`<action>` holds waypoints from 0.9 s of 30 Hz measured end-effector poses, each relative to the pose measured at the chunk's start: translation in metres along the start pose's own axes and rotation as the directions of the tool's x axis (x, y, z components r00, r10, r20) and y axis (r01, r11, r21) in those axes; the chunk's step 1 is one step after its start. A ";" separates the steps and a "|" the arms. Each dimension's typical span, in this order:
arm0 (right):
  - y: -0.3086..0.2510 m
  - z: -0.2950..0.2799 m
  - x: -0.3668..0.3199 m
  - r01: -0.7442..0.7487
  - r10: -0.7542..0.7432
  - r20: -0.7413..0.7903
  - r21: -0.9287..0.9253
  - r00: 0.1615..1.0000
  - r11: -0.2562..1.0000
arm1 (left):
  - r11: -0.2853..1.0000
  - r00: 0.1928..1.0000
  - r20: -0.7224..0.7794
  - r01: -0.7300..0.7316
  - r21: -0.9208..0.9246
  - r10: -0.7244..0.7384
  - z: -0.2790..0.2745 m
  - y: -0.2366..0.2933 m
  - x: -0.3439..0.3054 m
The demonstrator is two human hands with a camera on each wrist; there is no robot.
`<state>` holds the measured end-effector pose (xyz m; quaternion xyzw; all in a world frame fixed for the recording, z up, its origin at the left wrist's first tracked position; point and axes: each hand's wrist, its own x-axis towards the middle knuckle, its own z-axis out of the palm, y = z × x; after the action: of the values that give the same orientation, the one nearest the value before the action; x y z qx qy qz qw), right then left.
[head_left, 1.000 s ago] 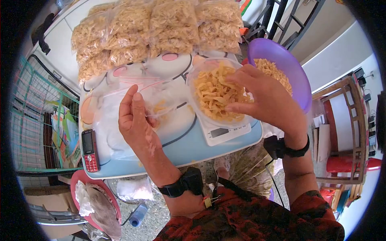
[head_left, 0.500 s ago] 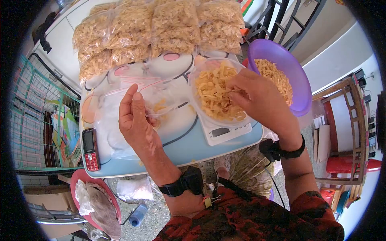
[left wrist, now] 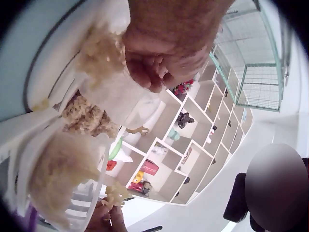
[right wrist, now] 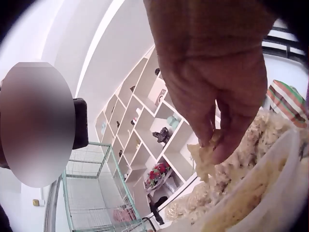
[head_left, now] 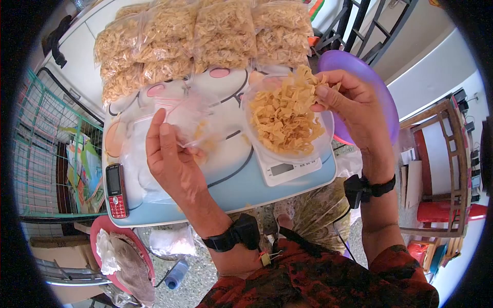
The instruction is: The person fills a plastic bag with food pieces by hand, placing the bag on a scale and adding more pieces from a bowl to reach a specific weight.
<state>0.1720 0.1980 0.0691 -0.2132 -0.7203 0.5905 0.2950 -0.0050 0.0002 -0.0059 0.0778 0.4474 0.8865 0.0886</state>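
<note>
My right hand [head_left: 354, 105] pinches a small clump of dried yellowish strips [head_left: 303, 82] between thumb and fingers, over the right rim of a clear plastic bowl [head_left: 327, 134]. More such strips [head_left: 282, 123] are heaped in the bowl, which stands on a white kitchen scale [head_left: 292, 172]. In the right wrist view the pinched strips [right wrist: 205, 159] hang below my fingertips. To the left, my left hand [head_left: 174, 161] holds a clear zip bag [head_left: 190, 115] by its near side, thumb and index finger pointing up. Some strips [left wrist: 99, 55] show inside the bag in the left wrist view.
Filled bags [head_left: 169, 36] are stacked along the table's back. A purple basin [head_left: 382, 102] stands to the right, behind my right hand. A red phone [head_left: 116, 192] lies at the left edge beside flat clear bags [head_left: 149, 174]. A wire cage [head_left: 51, 149] stands left.
My right hand reached down into the strips in the bowl, then lifted a clump up and back to the right rim. My left hand tilted slightly left with the bag.
</note>
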 end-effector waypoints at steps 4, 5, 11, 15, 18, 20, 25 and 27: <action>0.002 0.000 0.001 0.005 -0.003 0.009 -0.239 1.000 0.971 | 0.992 0.998 0.005 -0.065 -0.110 0.066 -0.004 0.002 0.001; 0.003 0.002 0.001 0.014 -0.010 0.017 -0.268 1.000 0.963 | 0.989 0.997 0.018 -0.078 -0.122 0.081 -0.005 0.000 0.001; 0.005 0.002 0.002 -0.044 0.044 -0.007 0.007 0.999 0.999 | 0.998 0.999 0.000 -0.036 -0.055 0.036 0.000 -0.002 0.002; 0.005 0.000 0.003 -0.087 0.085 0.020 0.327 0.996 0.941 | 0.996 0.997 0.065 -0.030 -0.082 0.035 -0.006 -0.004 0.003; 0.001 -0.004 0.003 -0.154 0.130 0.083 0.468 0.988 0.870 | 0.997 0.998 0.054 -0.032 -0.077 0.036 -0.005 -0.005 0.004; 0.001 -0.002 0.003 -0.164 0.150 0.068 0.503 0.986 0.849 | 0.997 0.998 0.053 -0.041 -0.069 0.045 -0.004 -0.003 0.003; -0.001 0.004 0.003 -0.181 0.170 0.070 0.547 0.983 0.818 | 0.996 0.997 0.070 -0.039 -0.076 0.045 -0.005 -0.003 0.002; 0.003 0.004 0.003 -0.180 0.167 0.074 0.558 0.983 0.810 | 0.996 0.996 0.080 -0.038 -0.082 0.044 -0.006 -0.004 0.002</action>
<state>0.1667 0.1975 0.0659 -0.1751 -0.4954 0.8029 0.2817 -0.0081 -0.0019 -0.0120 0.1195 0.4056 0.9016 0.0916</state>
